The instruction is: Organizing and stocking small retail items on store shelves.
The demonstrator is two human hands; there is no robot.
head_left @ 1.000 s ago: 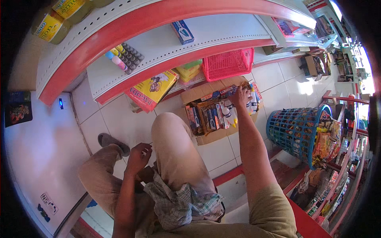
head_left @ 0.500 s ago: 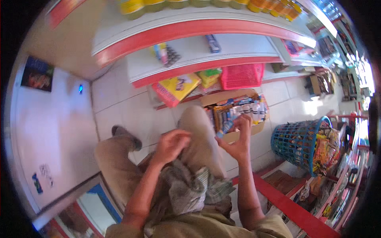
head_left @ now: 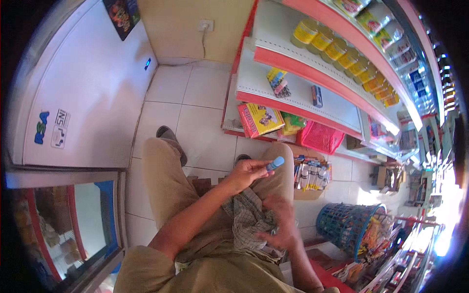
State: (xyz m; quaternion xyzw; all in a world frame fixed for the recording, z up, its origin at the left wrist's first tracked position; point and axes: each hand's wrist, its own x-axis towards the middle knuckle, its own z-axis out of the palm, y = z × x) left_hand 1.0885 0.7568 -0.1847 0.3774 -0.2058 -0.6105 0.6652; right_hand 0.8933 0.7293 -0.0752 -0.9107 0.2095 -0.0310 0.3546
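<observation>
My left hand (head_left: pixel 249 176) is closed around a small light-blue tube with a rounded end (head_left: pixel 275 163). The tube sticks out past my fingertips above my right knee; the rest of it is hidden in my grip. Slightly blurred, my right hand (head_left: pixel 281 222) hovers by my right thigh with thumb and fingers apart, nothing visible between them. A grey checked cloth (head_left: pixel 246 219) lies bunched in my lap, close beside that hand. Beyond my right knee, a cardboard box (head_left: pixel 312 194) on the floor holds several tubes and small packages, partly covered by my leg.
Ahead stands a red-edged white shelf unit (head_left: pixel 293 100) with yellow-labelled jars (head_left: pixel 337 49). A yellow-and-red box (head_left: pixel 264 118) and a pink basket (head_left: pixel 320 136) sit low on it. A blue basket of packets (head_left: pixel 349 224) leans at right. A white cabinet (head_left: pixel 93 97) stands left.
The light-blue tube has gone from beside my right hand above the box into my left hand. My right hand has drawn back toward my lap. The view has turned leftward.
</observation>
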